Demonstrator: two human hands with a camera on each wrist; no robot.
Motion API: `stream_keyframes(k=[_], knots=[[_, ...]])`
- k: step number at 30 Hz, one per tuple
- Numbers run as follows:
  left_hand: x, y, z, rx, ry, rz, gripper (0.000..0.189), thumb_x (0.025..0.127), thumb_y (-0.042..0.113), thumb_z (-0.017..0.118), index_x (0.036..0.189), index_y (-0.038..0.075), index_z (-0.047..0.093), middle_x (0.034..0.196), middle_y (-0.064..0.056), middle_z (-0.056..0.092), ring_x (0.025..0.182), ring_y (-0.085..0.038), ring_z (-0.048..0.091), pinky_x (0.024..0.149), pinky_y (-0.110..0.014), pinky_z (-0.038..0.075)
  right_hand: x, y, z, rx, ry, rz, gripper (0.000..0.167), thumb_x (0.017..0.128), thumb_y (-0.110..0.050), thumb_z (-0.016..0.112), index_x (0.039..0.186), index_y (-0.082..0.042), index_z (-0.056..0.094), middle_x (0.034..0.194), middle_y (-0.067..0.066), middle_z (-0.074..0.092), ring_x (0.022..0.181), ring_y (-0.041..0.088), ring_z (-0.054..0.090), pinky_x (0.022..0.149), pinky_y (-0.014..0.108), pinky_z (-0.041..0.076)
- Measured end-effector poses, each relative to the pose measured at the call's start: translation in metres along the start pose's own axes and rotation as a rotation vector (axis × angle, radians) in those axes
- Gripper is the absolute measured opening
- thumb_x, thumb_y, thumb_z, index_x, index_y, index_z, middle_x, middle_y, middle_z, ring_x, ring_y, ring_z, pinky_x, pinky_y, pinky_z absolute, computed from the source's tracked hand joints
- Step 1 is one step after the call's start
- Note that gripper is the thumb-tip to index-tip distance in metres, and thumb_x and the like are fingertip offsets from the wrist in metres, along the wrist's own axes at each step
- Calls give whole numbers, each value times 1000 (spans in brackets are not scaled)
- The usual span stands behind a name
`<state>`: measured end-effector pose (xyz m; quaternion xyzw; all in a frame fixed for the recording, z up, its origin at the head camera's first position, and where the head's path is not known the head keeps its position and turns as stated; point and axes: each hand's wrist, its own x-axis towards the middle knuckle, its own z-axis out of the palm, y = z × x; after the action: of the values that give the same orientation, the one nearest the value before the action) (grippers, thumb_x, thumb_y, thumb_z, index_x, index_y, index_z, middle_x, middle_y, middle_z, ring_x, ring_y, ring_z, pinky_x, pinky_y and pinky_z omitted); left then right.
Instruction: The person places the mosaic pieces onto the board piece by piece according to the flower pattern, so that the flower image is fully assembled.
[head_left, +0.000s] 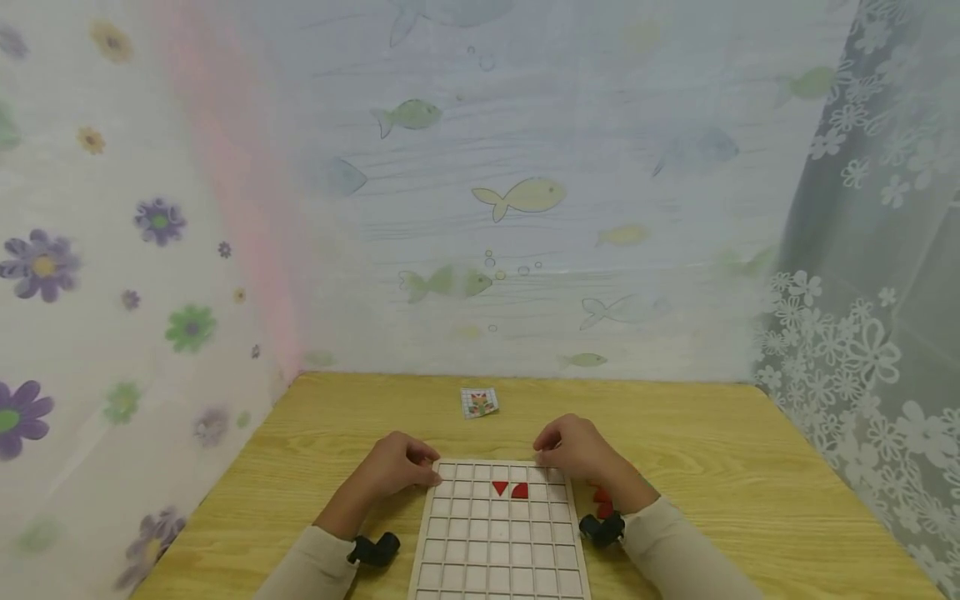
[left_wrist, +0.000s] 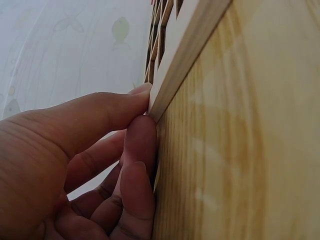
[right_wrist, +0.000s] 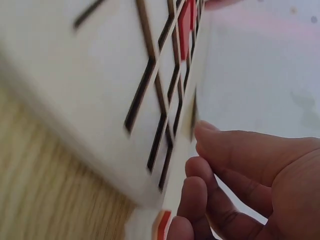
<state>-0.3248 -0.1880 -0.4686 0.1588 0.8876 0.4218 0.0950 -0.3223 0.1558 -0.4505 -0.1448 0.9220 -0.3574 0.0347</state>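
A pale wooden grid board [head_left: 480, 553] lies on the table. My left hand [head_left: 396, 461] pinches its far left corner; in the left wrist view the thumb [left_wrist: 117, 109] lies at the top edge and curled fingers [left_wrist: 141, 142] are against its side. My right hand [head_left: 576, 450] is by the far right edge, thumb and fingers loosely bent, with nothing visible between them in the right wrist view. Two red pieces sit side by side in the grid's second row: a triangle [head_left: 500, 488] pointing toward me and a quarter-circle [head_left: 520, 491].
Beyond the board lies a small printed picture card [head_left: 478, 402]. Several red pieces [head_left: 602, 500] are on the table [head_left: 697, 467] right of the board, partly hidden by my right wrist. A fish-patterned curtain [head_left: 525, 250] hangs behind the table.
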Motion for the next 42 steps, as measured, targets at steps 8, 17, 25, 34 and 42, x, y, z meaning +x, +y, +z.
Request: stream_keyframes(k=[8, 17, 25, 34, 42], knots=[[-1, 2, 1, -5, 12, 2, 34, 84, 21, 88, 114, 7, 79, 87, -1, 69, 73, -17, 61, 63, -32, 53, 7, 11, -11, 49, 59, 98, 8, 91, -10, 78, 99, -11, 81, 92, -1, 71, 83, 16, 62, 70, 32, 54], [-1, 2, 1, -12, 10, -3, 34, 84, 20, 87, 114, 7, 79, 85, -1, 69, 70, -16, 61, 62, -30, 53, 12, 22, -21, 76, 99, 148, 14, 92, -8, 76, 105, -6, 80, 98, 5, 72, 85, 19, 63, 71, 32, 56], [-2, 2, 2, -20, 9, 4, 34, 85, 20, 87, 114, 7, 79, 85, -2, 68, 69, -17, 61, 62, -32, 52, 16, 35, -16, 49, 110, 189, 20, 89, -5, 79, 108, -5, 79, 102, 6, 73, 91, 20, 65, 84, 39, 59], [-2, 1, 0, -10, 2, 2, 35, 85, 21, 87, 115, 6, 78, 85, -1, 69, 70, -17, 62, 61, -31, 54, 17, 37, -16, 38, 131, 221, 24, 88, -5, 80, 111, -2, 78, 102, 9, 73, 91, 21, 64, 85, 39, 58], [-1, 0, 0, -18, 5, 7, 35, 84, 21, 87, 115, 7, 79, 84, -1, 69, 69, -17, 62, 61, -31, 53, 19, 34, -18, 7, 120, 259, 18, 88, -8, 81, 105, -4, 80, 102, 9, 74, 92, 24, 64, 82, 39, 59]])
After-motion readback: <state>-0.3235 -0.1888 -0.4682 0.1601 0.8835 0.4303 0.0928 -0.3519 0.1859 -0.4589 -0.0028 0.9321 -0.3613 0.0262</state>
